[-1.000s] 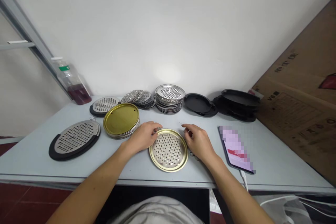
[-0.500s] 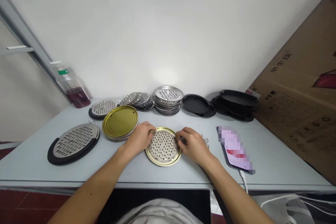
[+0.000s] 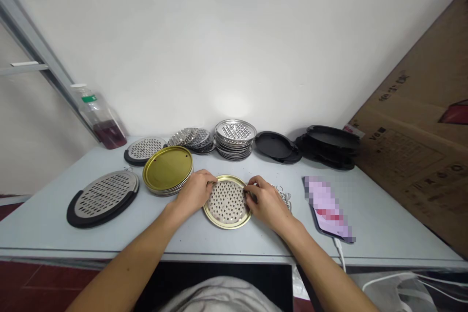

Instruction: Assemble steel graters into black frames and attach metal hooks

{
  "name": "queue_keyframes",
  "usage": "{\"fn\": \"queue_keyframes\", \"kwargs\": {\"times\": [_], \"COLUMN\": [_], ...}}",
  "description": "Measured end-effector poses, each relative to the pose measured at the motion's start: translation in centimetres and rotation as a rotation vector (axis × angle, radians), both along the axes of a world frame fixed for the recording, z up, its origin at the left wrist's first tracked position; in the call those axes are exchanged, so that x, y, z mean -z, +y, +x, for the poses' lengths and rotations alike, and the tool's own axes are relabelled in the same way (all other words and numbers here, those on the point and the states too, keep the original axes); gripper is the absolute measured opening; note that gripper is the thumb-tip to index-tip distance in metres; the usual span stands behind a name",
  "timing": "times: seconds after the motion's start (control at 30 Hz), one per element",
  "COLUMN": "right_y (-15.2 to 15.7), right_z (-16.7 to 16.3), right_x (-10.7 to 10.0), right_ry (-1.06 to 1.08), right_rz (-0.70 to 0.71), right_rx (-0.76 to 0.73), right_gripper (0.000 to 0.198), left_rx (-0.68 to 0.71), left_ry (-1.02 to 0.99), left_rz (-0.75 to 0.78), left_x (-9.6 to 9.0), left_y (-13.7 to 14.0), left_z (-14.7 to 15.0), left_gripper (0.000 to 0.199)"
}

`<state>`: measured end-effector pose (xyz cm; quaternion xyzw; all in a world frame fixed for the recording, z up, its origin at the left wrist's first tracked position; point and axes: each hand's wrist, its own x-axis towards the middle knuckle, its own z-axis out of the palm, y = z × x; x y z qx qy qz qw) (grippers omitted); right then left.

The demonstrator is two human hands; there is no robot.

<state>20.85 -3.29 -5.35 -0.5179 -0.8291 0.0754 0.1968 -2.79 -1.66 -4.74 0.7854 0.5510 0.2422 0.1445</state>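
My left hand point(image 3: 197, 189) and right hand point(image 3: 267, 202): fingers curled at the perforated disc's point(image 3: 227, 204) far rim, either side; can't tell if gripping. Disc flat on counter point(image 3: 190, 239). Gold-topped stack point(image 3: 168, 169) left of disc, metal rings point(image 3: 285, 197) right, phone point(image 3: 325, 204) farther right, silver stack point(image 3: 235, 142) behind it.

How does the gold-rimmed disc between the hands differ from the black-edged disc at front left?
The gold-rimmed disc has short, compact holes; the black-edged disc has longer slots. The left hand and right hand are at the gold-rimmed disc's edge; no hand touches the black-edged disc. Both are round, with pierced silvery faces.
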Motion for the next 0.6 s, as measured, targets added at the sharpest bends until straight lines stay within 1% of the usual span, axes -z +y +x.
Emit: {"fn": "queue_keyframes", "kwargs": {"times": [0.17,0.3,0.6], "right_y": [0.37,0.55,0.6], "right_z": [0.1,-0.01,-0.09], "right_x": [0.34,0.34,0.67], "right_ry": [0.128,0.187,0.156], "right_rz": [-0.032,-0.052,-0.054], "right_rx": [-0.071,-0.051,-0.011], "right_gripper": [0.028,0.03,0.031], "left_rx": [-0.007,-0.025,0.006], "left_ry": [0.006,-0.006,-0.008], "left_rz": [0.026,0.021,0.014], "left_x": [0.16,0.12,0.23], "left_y": [0.0,-0.01,-0.1], "left_z": [0.08,0.14,0.26], "left_gripper": [0.033,0.031,0.031]}}
